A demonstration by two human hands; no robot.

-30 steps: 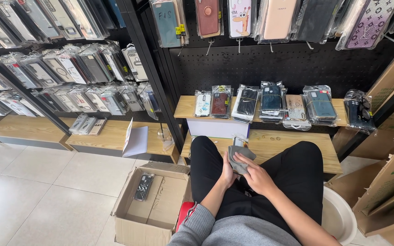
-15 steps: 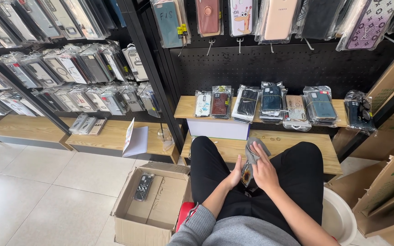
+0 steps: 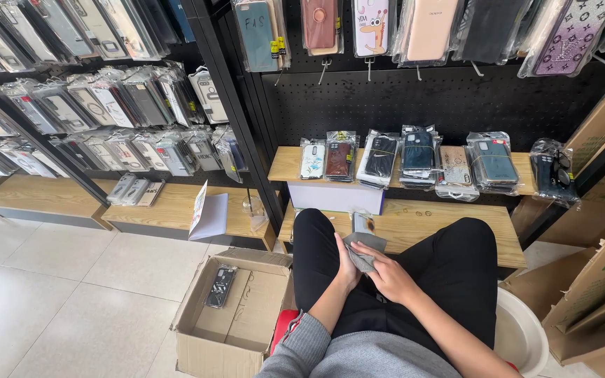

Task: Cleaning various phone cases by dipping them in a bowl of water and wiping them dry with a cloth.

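I sit with my legs in black trousers, both hands over my lap. My left hand (image 3: 346, 264) holds the near edge of a grey phone case (image 3: 363, 250), which lies flat and low between my thighs. My right hand (image 3: 388, 274) rests on the case from the right, fingers spread across it. Just beyond my knees, a clear packet (image 3: 364, 222) lies on the lower wooden shelf (image 3: 449, 224).
An open cardboard box (image 3: 232, 311) with one dark packaged case (image 3: 220, 285) stands on the floor at my left. Bundles of packaged cases (image 3: 418, 159) line the upper shelf. More hang on the pegboard and left racks. Cardboard boxes (image 3: 600, 259) lean at right; a white tub (image 3: 523, 334) sits beside my right leg.
The case was held up in front of me a second ago. My right hand swung it out to the right, and now both hands have it lowered onto my lap.
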